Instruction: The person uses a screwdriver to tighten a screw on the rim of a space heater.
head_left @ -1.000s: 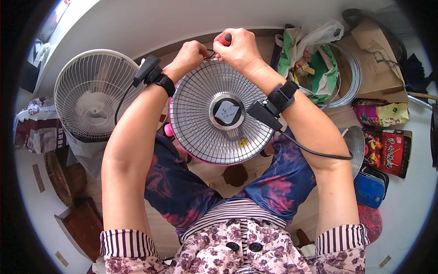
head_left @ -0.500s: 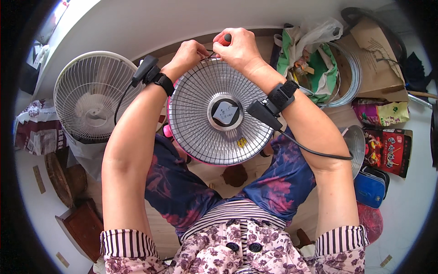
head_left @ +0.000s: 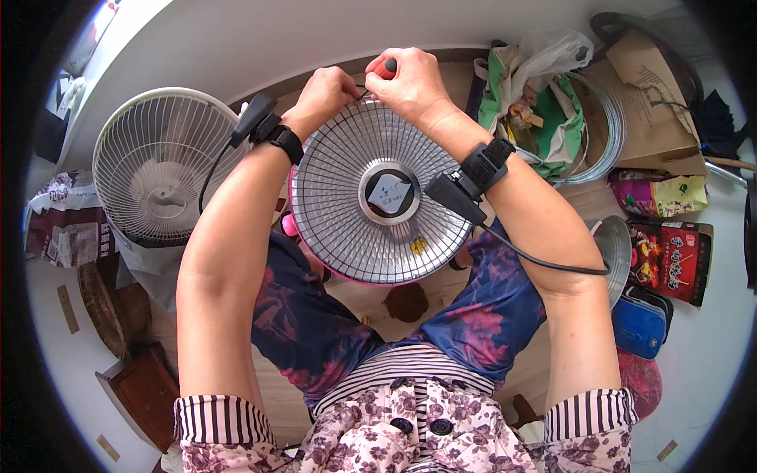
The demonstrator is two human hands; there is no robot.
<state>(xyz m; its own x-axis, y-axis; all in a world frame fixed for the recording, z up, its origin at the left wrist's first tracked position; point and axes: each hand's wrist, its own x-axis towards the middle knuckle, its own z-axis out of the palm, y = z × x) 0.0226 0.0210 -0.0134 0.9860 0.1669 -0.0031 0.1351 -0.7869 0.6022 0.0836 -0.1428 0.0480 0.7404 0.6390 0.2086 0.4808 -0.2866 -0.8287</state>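
Between my knees a round electric heater (head_left: 347,229) faces up, with a dark wire grille, a silvery reflector dish and a pink rim. A pale label sits on its round centre plate. My right hand (head_left: 412,83) is closed around a red-and-black handle, which looks like a screwdriver (head_left: 385,68), at the heater's far edge. The tool's tip is hidden by the fingers. Just left of it, at the same edge, my left hand (head_left: 325,93) is closed in a pinch. What its fingers hold cannot be made out. A thin dark line shows between the two hands.
A white fan (head_left: 162,169) with a wire guard stands at left. At right are a green-and-white bag (head_left: 564,134), a coil of wire (head_left: 615,118), cardboard (head_left: 654,110), a red packet (head_left: 670,260) and a blue case (head_left: 639,325). A wooden box (head_left: 142,390) lies lower left.
The handle in my right hand has shifted very slightly to the left. Both hands stay at the heater's far edge, and the heater looks unmoved.
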